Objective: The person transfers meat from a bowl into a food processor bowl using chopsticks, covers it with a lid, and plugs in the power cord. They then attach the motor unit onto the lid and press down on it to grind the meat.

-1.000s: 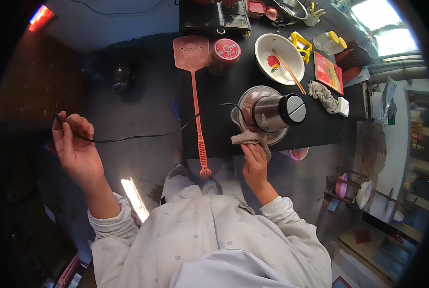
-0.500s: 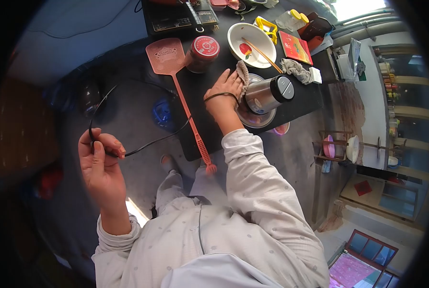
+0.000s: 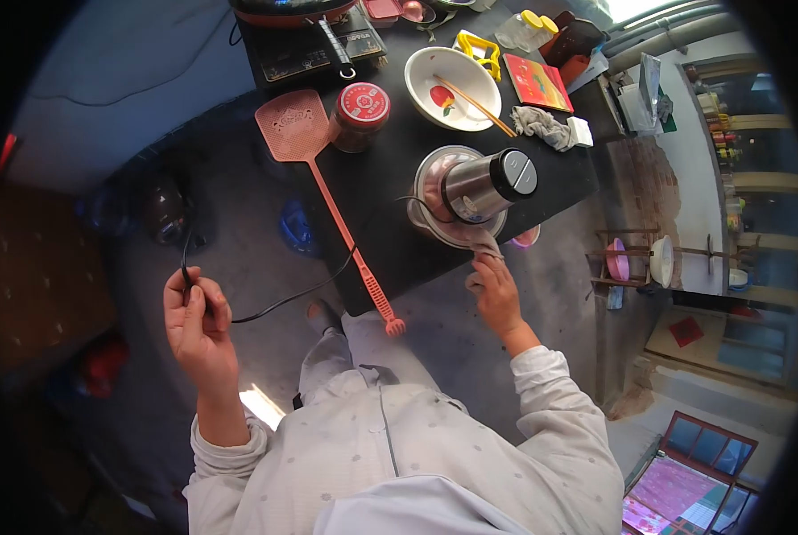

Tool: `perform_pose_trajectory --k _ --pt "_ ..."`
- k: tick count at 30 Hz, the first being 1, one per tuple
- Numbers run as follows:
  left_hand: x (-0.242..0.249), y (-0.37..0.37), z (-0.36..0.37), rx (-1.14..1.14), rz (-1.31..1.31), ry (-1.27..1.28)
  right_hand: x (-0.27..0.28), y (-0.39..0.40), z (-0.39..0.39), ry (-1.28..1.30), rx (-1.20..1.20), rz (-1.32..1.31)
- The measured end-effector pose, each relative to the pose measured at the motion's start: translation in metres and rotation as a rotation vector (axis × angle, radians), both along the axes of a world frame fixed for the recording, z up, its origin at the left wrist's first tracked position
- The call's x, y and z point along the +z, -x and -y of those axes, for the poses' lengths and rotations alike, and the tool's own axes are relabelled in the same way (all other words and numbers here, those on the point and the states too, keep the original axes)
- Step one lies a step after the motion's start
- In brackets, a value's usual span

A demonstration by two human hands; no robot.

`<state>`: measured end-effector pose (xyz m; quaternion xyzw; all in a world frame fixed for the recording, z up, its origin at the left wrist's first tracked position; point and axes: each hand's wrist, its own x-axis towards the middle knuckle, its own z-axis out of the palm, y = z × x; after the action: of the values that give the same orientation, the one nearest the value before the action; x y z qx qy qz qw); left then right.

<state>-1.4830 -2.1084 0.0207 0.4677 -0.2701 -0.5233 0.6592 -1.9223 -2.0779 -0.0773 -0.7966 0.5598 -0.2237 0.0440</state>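
My left hand (image 3: 202,334) is closed around a black power cord (image 3: 299,294), held off to the left of the table. The cord passes by the fly swatter handle and runs to a food chopper (image 3: 479,189), whose steel motor head with a black two-button top sits tilted in view on a clear bowl. My right hand (image 3: 499,303) grips a greyish cloth (image 3: 484,242), pressed near the chopper's front rim at the table edge. Between the two hands lies a pink fly swatter (image 3: 332,201), its handle sticking out past the edge.
On the black table (image 3: 390,241) stand a red-lidded jar (image 3: 361,116), a white bowl (image 3: 425,85) with chopsticks (image 3: 477,105), and a crumpled rag (image 3: 541,127). An induction cooker (image 3: 301,58) with a pan sits at the far left. Blue plastic (image 3: 299,227) lies below.
My right hand and the cloth have moved from the chopper's left side round to its near side. My left hand, still on the cord, has shifted slightly down and right.
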Motion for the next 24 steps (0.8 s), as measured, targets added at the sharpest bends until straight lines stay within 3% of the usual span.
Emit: perform_pose_trajectory --k 2,6,8,10,12,14,15,16,17,18,20,24 --pt "0.001 -0.004 0.004 0.028 0.022 -0.016 0.0 0.041 0.004 0.093 -0.069 0.007" --pt "0.022 -0.002 0.018 0.144 0.082 -0.054 0.004 0.134 0.069 0.026 -0.367 -0.048" --pt "0.034 -0.005 0.023 0.159 0.054 0.01 0.017 0.163 0.123 0.201 -0.403 -0.276" --pt "0.05 0.004 0.022 0.18 0.106 0.097 0.055 0.152 0.161 0.393 -0.457 -0.272" --pt "0.063 0.018 0.016 0.191 0.255 0.183 0.136 0.083 0.165 0.298 -0.449 0.006" --pt "0.07 0.034 0.007 0.129 0.506 0.315 0.192 0.014 0.139 0.014 -0.338 0.596" --pt "0.068 0.043 0.004 0.077 0.567 0.41 0.202 -0.02 0.126 -0.194 -0.19 0.796" --pt "0.058 0.052 0.005 -0.056 0.834 0.639 0.212 -0.059 0.117 -0.385 -0.012 0.982" --pt "0.053 0.059 0.003 -0.037 0.964 0.72 0.222 -0.092 0.105 -0.598 0.166 1.134" --pt "0.052 0.06 0.007 -0.224 0.975 0.776 0.225 -0.121 0.099 -0.813 0.354 1.266" --pt "0.038 0.062 0.015 -0.549 1.09 0.88 0.185 -0.174 0.112 -1.343 0.404 1.454" --pt "-0.005 0.035 0.027 -0.886 1.116 0.765 0.179 -0.223 0.171 -1.075 0.126 1.679"
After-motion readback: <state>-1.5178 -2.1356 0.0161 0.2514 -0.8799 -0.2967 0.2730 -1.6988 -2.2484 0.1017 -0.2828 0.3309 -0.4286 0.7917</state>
